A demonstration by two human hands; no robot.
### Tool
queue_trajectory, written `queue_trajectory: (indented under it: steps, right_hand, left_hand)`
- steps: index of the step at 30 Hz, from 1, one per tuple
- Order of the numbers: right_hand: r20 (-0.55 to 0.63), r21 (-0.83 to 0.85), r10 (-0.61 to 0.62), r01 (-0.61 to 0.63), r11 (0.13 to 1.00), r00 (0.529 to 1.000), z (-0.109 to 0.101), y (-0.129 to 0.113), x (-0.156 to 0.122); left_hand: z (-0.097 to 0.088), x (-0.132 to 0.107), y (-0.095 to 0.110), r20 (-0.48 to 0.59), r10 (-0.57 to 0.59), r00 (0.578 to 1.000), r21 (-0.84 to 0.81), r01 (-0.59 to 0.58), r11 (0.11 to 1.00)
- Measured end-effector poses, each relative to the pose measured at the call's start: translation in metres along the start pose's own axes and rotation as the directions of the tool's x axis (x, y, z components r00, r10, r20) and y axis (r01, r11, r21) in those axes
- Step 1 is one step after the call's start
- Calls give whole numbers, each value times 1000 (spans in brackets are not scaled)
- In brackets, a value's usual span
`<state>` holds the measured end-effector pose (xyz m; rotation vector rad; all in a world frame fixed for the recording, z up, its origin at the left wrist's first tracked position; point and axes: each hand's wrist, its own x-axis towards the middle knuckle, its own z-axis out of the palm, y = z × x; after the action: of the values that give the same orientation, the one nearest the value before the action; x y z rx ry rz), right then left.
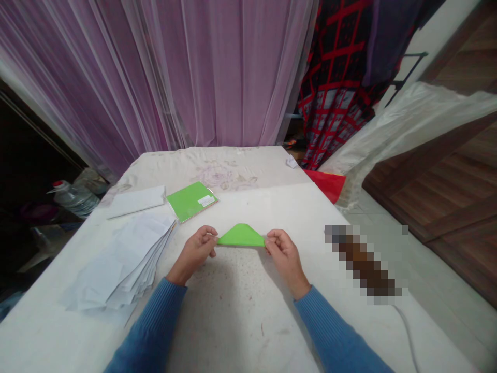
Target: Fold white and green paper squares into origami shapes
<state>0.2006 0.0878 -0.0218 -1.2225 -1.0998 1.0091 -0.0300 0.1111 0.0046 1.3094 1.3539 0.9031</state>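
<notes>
A folded piece of bright green paper [241,235] is stretched between my two hands above the white table. Its lower edge is straight, and its top rises to a blunt peak. My left hand [197,247] pinches the left corner between thumb and fingers. At the opposite corner, my right hand [284,255] grips the paper the same way. Beyond my left hand lies a flat pack of green paper [192,201] in a clear sleeve with a white label.
Loose white sheets [120,259] are piled at the left, with a white stack [136,201] behind them. A blurred brown object [363,264] with a cord lies at the right. A crumpled white scrap [291,161] sits by the far right corner. Purple curtains [225,72] hang behind the table.
</notes>
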Motion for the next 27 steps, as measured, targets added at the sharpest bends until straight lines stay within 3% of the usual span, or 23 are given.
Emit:
queue_trajectory:
  steps: [5, 9, 14, 22, 27]
  right_hand:
    - [110, -47, 65, -61, 997, 992, -4, -2, 1]
    - [115, -59, 90, -83, 995, 989, -4, -2, 2]
    - [63, -78, 88, -83, 994, 994, -3, 2, 2]
    - [81, -163, 54, -40, 986, 995, -2, 6, -1]
    - [127, -358, -74, 115, 927, 989, -5, 3, -3]
  left_hand:
    - [-3, -2, 2, 38, -114, 993, -9, 115, 993]
    - [-6, -4, 8, 57, -184, 981, -7, 184, 983]
    - [-4, -6, 14, 50, -104, 993, 2, 104, 995]
    - [-2, 0, 6, -98, -17, 995, 11, 18, 1000]
    - [-3, 2, 2, -133, 26, 991, 87, -15, 996]
